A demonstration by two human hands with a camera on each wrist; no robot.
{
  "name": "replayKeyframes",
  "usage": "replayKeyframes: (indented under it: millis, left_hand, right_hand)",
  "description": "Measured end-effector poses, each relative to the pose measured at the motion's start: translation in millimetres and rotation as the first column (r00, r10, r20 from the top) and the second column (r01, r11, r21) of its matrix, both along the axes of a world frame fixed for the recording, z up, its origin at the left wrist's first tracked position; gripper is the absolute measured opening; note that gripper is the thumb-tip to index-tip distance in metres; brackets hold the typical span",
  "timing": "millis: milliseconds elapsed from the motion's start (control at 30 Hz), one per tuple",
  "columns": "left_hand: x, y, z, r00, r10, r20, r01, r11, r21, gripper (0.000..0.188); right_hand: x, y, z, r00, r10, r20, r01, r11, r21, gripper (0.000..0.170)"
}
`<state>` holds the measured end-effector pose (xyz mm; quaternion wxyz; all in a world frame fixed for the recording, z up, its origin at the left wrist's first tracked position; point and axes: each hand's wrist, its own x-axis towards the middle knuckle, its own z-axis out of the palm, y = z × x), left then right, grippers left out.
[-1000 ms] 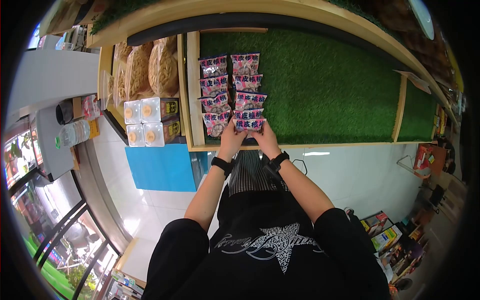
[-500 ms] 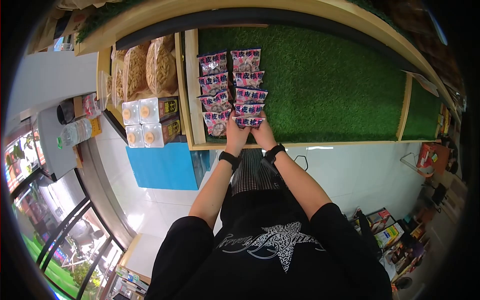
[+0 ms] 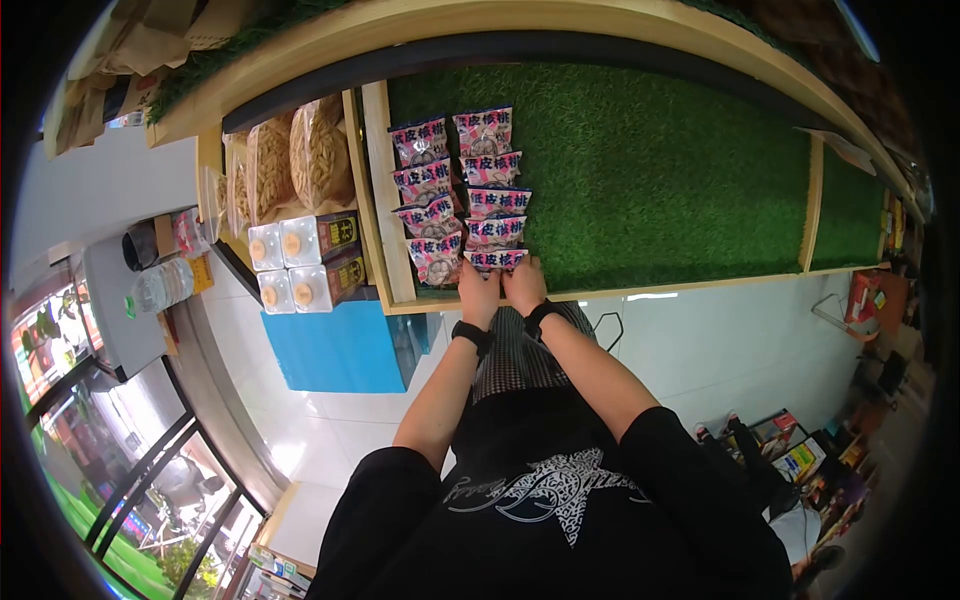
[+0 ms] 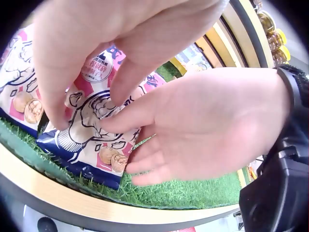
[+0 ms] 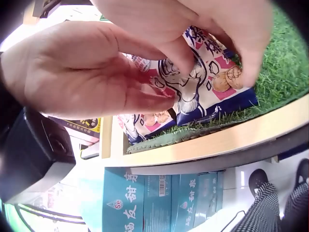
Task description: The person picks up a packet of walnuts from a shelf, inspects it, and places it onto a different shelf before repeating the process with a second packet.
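A pink-and-white bag of walnuts (image 3: 497, 260) stands at the front end of the right-hand row, close to the wooden front edge. My left hand (image 3: 480, 290) holds its left side, with the thumb and fingers on the printed face in the left wrist view. At the other side my right hand (image 3: 525, 285) grips the same bag, its thumb on the front. The bag's lower end rests at the green grass mat (image 4: 203, 191). Behind it, matching bags (image 3: 497, 232) line up, and a second row of walnut bags (image 3: 434, 258) stands just left.
Green artificial grass (image 3: 650, 180) covers the shelf to the right, bounded by a wooden front rail (image 3: 700, 284). Left of the divider are white-capped containers (image 3: 292, 245) and large clear bags of snacks (image 3: 322, 155). Blue boxes (image 5: 159, 198) stand below.
The front walnut bag has come toward the front edge, showing more of the bag behind it. Both hands have moved with it, now closer together at its sides. The head view has shifted slightly.
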<state>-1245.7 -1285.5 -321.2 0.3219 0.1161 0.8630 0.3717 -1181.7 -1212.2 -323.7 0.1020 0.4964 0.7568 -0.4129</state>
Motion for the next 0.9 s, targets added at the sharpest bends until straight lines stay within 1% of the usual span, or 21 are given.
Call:
replayKeyframes:
  millis: [33, 100, 133, 167, 267, 300, 333, 367, 400, 433, 467, 500, 567, 633, 667, 700, 733, 767, 800, 833, 900]
  left_hand:
    - [0, -1, 0, 1.000, 0.009, 0.004, -0.009, 1.000, -0.016, 0.048]
    - [-3, 0, -4, 1.000, 0.003, -0.004, -0.003, 0.999, -0.053, 0.047]
    - [-4, 0, -6, 1.000, 0.002, -0.014, -0.003, 0.996, -0.084, 0.046]
    - [-4, -2, -7, 1.000, -0.002, -0.013, 0.001, 0.996, -0.085, 0.046]
    - [-6, -2, -5, 1.000, -0.012, 0.027, 0.015, 0.992, -0.122, 0.042]
    - [-5, -3, -3, 0.998, 0.011, 0.058, -0.007, 0.998, -0.062, 0.041]
    - [-4, -5, -1, 0.995, 0.030, 0.090, -0.030, 1.000, -0.002, 0.040]
    - [-3, -6, 2, 0.996, 0.028, 0.084, -0.028, 1.000, 0.007, 0.040]
    - [-2, -8, 4, 0.999, 0.013, 0.037, -0.014, 1.000, 0.023, 0.041]
    - [0, -11, 4, 1.000, 0.000, -0.010, 0.001, 0.999, 0.040, 0.042]
    - [5, -22, -19, 0.990, -0.009, -0.144, 0.008, 1.000, -0.005, 0.047]
    - [4, -25, -14, 0.995, -0.031, -0.096, 0.029, 0.999, -0.023, 0.050]
    - [1, -32, -8, 0.999, -0.033, 0.023, 0.033, 0.999, 0.004, 0.054]
    - [0, -43, -3, 0.998, -0.056, 0.022, 0.055, 0.997, 0.057, 0.054]
    - [0, -50, 0, 0.997, -0.072, 0.025, 0.069, 0.993, 0.098, 0.055]
    - [3, -60, -13, 0.996, -0.077, -0.056, 0.082, 0.992, 0.095, 0.057]
    - [2, -63, 0, 0.996, -0.089, 0.006, 0.088, 0.993, 0.083, 0.054]
    - [0, -68, -1, 0.985, -0.087, 0.152, 0.083, 0.996, 0.030, 0.050]
    - [0, -69, 18, 0.980, -0.195, 0.027, 0.195, 0.981, 0.013, 0.046]
    - [-3, -70, 26, 0.961, -0.266, 0.072, 0.268, 0.963, -0.021, 0.045]
    - [-5, -69, 32, 0.906, -0.345, 0.246, 0.351, 0.936, 0.018, 0.045]
  right_hand:
    - [0, -1, -2, 1.000, -0.004, -0.001, 0.004, 1.000, -0.004, 0.063]
    - [2, -6, -10, 0.998, -0.033, -0.047, 0.038, 0.995, 0.090, 0.042]
    - [3, -7, -16, 0.998, -0.037, -0.046, 0.041, 0.995, 0.087, 0.042]
    - [2, -7, -23, 0.999, 0.004, -0.050, 0.000, 0.997, 0.079, 0.042]
    - [4, -1, -19, 0.994, 0.090, -0.067, -0.086, 0.994, 0.063, 0.044]
    - [4, 2, -11, 0.988, 0.134, -0.076, -0.130, 0.990, 0.050, 0.046]
    - [4, 4, 0, 0.988, 0.133, -0.080, -0.128, 0.990, 0.058, 0.046]
    - [6, 5, 12, 0.988, 0.081, -0.132, -0.081, 0.997, 0.007, 0.049]
    - [9, 6, 21, 0.983, 0.026, -0.181, -0.034, 0.998, -0.044, 0.052]
    - [14, 6, 25, 0.982, 0.023, -0.187, -0.030, 0.999, -0.033, 0.052]
    - [20, 8, 29, 0.986, -0.014, -0.166, -0.005, 0.994, -0.112, 0.053]
    - [25, 9, 35, 0.989, -0.048, -0.142, 0.021, 0.981, -0.191, 0.054]
    - [38, 11, 47, 0.994, -0.027, -0.109, 0.012, 0.990, -0.142, 0.057]
    - [56, 17, 49, 0.991, -0.046, -0.129, 0.025, 0.987, -0.158, 0.055]
    - [78, 21, 52, 0.983, 0.005, -0.183, -0.034, 0.987, -0.158, 0.051]
    - [89, 21, 58, 0.969, -0.071, -0.236, 0.035, 0.987, -0.154, 0.042]
    - [102, 25, 64, 0.959, -0.101, -0.265, 0.052, 0.981, -0.185, 0.038]
    - [114, 30, 70, 0.947, -0.129, -0.295, 0.066, 0.974, -0.215, 0.035]
    - [128, 31, 74, 0.930, -0.165, -0.329, 0.100, 0.973, -0.207, 0.033]
    - [138, 33, 82, 0.909, -0.200, -0.366, 0.133, 0.971, -0.200, 0.030]
    - [161, 38, 98, 0.908, -0.245, -0.339, 0.186, 0.962, -0.197, 0.029]
